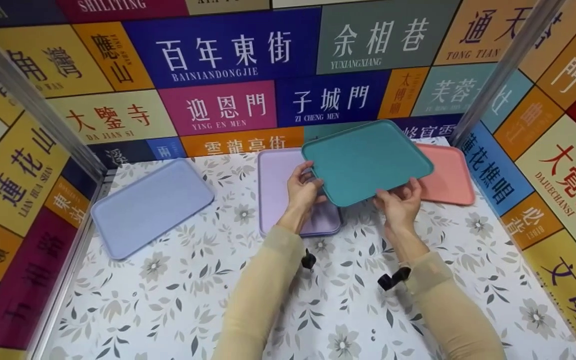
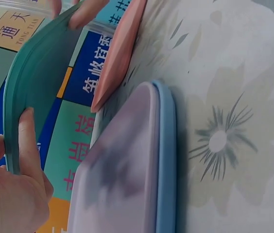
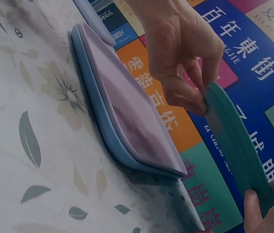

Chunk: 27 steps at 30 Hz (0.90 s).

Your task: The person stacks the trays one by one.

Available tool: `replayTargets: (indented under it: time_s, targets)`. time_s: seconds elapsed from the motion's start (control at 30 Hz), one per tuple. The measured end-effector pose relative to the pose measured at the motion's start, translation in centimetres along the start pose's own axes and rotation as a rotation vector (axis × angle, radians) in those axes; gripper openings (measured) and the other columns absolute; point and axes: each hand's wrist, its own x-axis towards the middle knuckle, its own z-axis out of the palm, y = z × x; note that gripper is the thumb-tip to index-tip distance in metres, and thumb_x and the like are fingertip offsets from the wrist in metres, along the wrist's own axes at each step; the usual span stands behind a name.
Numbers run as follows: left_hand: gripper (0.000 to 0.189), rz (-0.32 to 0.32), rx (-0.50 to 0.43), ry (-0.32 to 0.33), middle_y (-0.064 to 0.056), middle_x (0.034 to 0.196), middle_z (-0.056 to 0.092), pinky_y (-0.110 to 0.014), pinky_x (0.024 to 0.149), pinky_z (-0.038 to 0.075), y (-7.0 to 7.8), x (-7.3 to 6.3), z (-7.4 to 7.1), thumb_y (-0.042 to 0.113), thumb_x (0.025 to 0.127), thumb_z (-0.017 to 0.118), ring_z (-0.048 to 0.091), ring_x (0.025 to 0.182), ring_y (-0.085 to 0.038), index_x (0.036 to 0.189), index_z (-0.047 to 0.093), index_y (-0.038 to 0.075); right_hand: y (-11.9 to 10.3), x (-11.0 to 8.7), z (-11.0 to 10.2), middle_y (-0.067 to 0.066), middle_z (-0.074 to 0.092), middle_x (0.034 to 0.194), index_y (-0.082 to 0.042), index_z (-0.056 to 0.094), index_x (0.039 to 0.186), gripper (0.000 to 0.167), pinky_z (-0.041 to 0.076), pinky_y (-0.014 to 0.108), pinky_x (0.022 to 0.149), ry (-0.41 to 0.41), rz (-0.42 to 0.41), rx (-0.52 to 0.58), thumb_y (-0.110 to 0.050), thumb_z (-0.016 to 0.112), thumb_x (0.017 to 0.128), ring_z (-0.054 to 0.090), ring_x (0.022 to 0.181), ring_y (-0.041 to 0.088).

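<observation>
- Head view: you have the teal tray [image 1: 368, 162] up in the air, with both of your hands on its rim.
- Your left hand [image 1: 304, 189] pinches the left side of the teal tray, and most of the tray sits to the right of that grip.
- Your right hand [image 1: 399, 206] pinches the side nearest you, close to the right corner, so most of the tray is beyond those fingers.
- Your wrist views show the teal tray tipped, with fingers on both of its faces.
- Below it, you have a lavender tray [image 1: 279, 172] stacked on a blue tray [image 2: 166, 170], apart from the teal one.
- To the right, a coral tray [image 1: 453, 175] is partly hidden behind the teal tray.
- Far to your left, a periwinkle tray [image 1: 153, 209] lies on the flowery tabletop [image 1: 183, 315].
</observation>
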Motion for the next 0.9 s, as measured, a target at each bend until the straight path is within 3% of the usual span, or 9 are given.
replayTargets:
  time_s: [0.13,0.27,0.57,0.73,0.83,0.9]
  targets:
    - [0.061,-0.004,-0.011,0.006,-0.009,0.123,0.067,-0.029,0.049,0.060,-0.2,-0.2,0.2,-0.008,0.096,0.067,0.068,0.084,-0.017,0.152,0.064,0.016,0.1,-0.1,0.5,0.011,0.027,0.181,-0.021,0.017,0.179,0.106,0.070,0.029,0.081,0.010,0.005,-0.040,0.016,0.071,0.095,0.067,0.102,0.017]
    - [0.061,-0.010,-0.008,0.012,-0.011,0.128,0.065,-0.028,0.049,0.060,-0.2,-0.3,0.2,-0.007,0.097,0.068,0.068,0.088,-0.016,0.153,0.064,0.016,-0.2,-0.1,0.6,0.011,0.013,0.189,-0.025,0.018,0.180,0.107,0.069,0.028,0.082,0.017,0.011,-0.035,0.017,0.068,0.095,0.064,0.106,0.018]
    - [0.063,-0.050,-0.001,-0.042,-0.018,0.146,0.064,-0.036,0.068,0.071,1.1,-0.1,-0.8,-0.002,0.097,0.074,0.074,0.105,-0.024,0.155,0.060,0.018,-1.9,0.4,0.4,0.007,0.027,0.182,-0.028,0.027,0.177,0.103,0.063,0.021,0.067,-0.001,0.018,-0.009,0.019,0.068,0.096,0.063,0.088,0.013]
    - [0.059,-0.048,0.024,-0.074,-0.019,0.144,0.064,-0.036,0.072,0.072,2.8,1.0,-3.0,0.002,0.099,0.074,0.075,0.105,-0.023,0.155,0.061,0.016,-2.9,0.8,-0.8,0.002,0.046,0.161,-0.024,0.035,0.174,0.096,0.061,0.022,0.063,-0.068,0.056,0.007,0.020,0.069,0.096,0.068,0.079,0.011]
    - [0.054,-0.055,0.063,-0.129,-0.017,0.143,0.066,-0.033,0.070,0.070,4.1,1.6,-4.6,0.007,0.102,0.074,0.074,0.101,-0.021,0.154,0.065,0.015,-3.5,1.1,-1.7,-0.005,0.055,0.145,-0.021,0.039,0.171,0.090,0.060,0.023,0.063,-0.150,0.073,0.024,0.022,0.067,0.097,0.070,0.086,0.011]
    - [0.050,-0.070,0.103,-0.177,-0.016,0.143,0.067,-0.033,0.069,0.069,4.9,2.0,-5.7,0.010,0.105,0.074,0.073,0.099,-0.020,0.154,0.066,0.016,-3.7,1.3,-2.2,-0.009,0.057,0.142,-0.019,0.040,0.170,0.087,0.063,0.022,0.068,-0.208,0.080,0.012,0.021,0.067,0.098,0.071,0.094,0.008]
